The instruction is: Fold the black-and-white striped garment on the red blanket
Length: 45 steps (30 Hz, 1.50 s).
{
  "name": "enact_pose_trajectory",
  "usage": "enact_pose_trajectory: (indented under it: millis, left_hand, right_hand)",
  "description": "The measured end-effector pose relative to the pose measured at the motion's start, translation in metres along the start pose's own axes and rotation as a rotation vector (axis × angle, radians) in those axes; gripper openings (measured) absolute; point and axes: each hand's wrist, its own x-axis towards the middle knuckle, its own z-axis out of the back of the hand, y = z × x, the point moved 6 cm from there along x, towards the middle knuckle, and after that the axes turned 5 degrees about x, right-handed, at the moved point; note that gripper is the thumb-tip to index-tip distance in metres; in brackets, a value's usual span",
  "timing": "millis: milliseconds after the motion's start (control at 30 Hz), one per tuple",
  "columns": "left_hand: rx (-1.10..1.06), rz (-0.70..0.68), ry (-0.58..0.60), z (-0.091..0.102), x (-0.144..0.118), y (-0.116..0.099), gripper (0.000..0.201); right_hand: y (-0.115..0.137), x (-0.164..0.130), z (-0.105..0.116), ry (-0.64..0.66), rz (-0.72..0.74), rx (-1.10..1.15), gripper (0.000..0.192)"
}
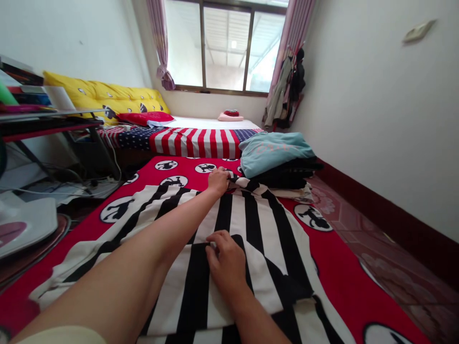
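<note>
A black-and-white striped shirt [254,224] lies spread over a red blanket, with one sleeve folded across at the right. My left hand [218,180] reaches to its far edge, near the collar, with the fingers closed on the cloth there. Lower down, about the middle of the shirt, my right hand [228,260] has thumb and forefinger together, pinching the striped fabric. The fingertips of the left hand are partly hidden behind the hand itself.
The red blanket [333,263] bears round printed figures. Beyond the shirt stands a stack of folded clothes [276,150], light blue on top. A bed with a flag-patterned cover [201,142] is at the back. A cluttered desk [50,117] stands left; a wall [376,119] bounds the right.
</note>
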Motion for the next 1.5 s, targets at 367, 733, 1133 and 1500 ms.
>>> enact_pose_trajectory:
  millis: [367, 733, 1133, 1500]
  left_hand:
    - [-0.215, -0.269, -0.002, 0.107, -0.101, -0.053, 0.012]
    - [-0.199, -0.028, -0.02, 0.107, -0.121, 0.064, 0.026]
    - [0.103, 0.005, 0.322, 0.034, -0.067, 0.173, 0.087]
    - [0.283, -0.193, 0.423, 0.039, -0.06, 0.139, 0.041]
  right_hand:
    - [-0.017, 0.005, 0.023, -0.33, -0.096, 0.934, 0.081]
    - [-0.027, -0.005, 0.026, -0.32, -0.284, 1.201, 0.028]
    - [0.007, -0.011, 0.01, 0.043, 0.001, 0.659, 0.057]
    - [0.013, -0.016, -0.007, 0.161, 0.045, 0.314, 0.033]
